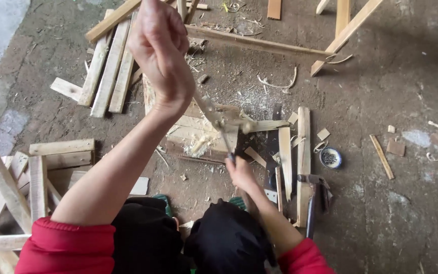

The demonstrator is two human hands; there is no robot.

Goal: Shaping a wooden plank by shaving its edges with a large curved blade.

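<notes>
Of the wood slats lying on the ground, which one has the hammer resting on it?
The long pale slat lying lengthwise right of the right hand: the hammer lies across its near end. The other slats carry no tool.

Red sleeves pushed above the elbows, bare forearms, black trousers on bent knees

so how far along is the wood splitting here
Done: pale shavings lie on the wooden chopping board, and cut slats beside it. In hand: the left hand is raised high, the right hand steadies a thin wooden stick. Left: long uncut planks.
</notes>
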